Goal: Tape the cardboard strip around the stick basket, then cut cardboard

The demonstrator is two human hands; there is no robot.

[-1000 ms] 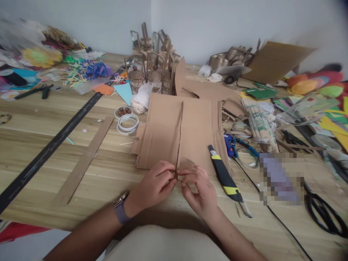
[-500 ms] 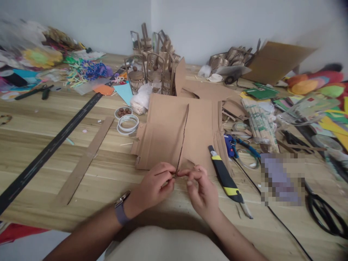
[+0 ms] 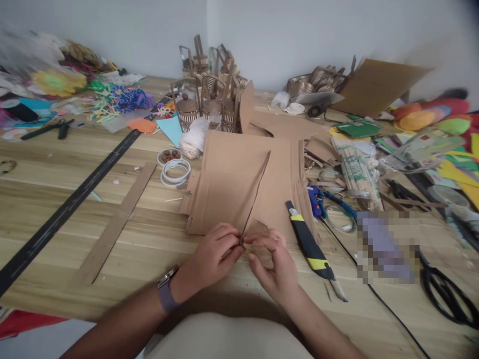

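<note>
A long, thin dark-brown strip [image 3: 258, 187] stands out over the cardboard sheet [image 3: 224, 164], its far tip slanting right. My left hand [image 3: 220, 252] pinches the near end between thumb and fingers. Against that same end press the bent fingertips of my right hand [image 3: 275, 262], its thumb a little lower. What exactly lies between the fingertips is mostly hidden. Beside my right hand, a black and yellow utility knife [image 3: 310, 244] lies on the table. A small cardboard flap [image 3: 259, 227] shows just behind the right fingers.
At left lie a flat cardboard strip [image 3: 119, 219] and a long black strip [image 3: 75, 199]. Tape rolls [image 3: 175, 172] sit behind my left hand. Small lidded baskets [image 3: 189, 112] stand at the back. Right are a blue glue gun [image 3: 316, 199], its cord, and black-handled scissors [image 3: 449, 296].
The strip's far tip has swung to the right and slightly down. My right thumb has shifted left, closer to the strip's near end. The left hand stays almost in place.
</note>
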